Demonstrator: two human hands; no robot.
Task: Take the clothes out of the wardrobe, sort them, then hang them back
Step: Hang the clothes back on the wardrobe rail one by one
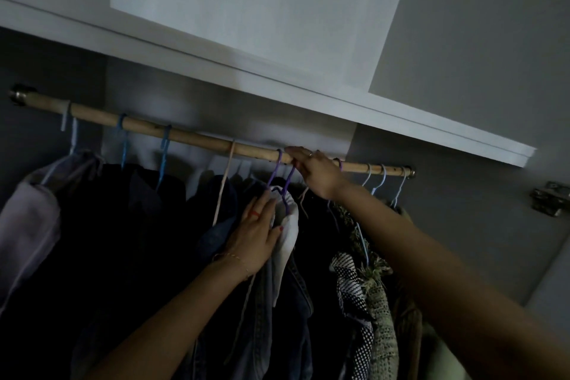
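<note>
— Where are the hands?

— The right hand (311, 171) is up at the wooden rail (191, 136), fingers curled round the hook of a purple hanger (288, 177) right at the rail. The left hand (254, 236) lies lower, fingers fairly straight, pressed against a white garment (288, 237) that hangs from that hanger.

— And the clothes?

— On the rail inside the wardrobe — a pale garment (27, 225) at far left, dark clothes (123, 241) in the middle, denim (277, 318) under the white one, a black-and-white dotted piece (354, 296) to the right. A door hinge (549, 197) shows at the far right.
</note>
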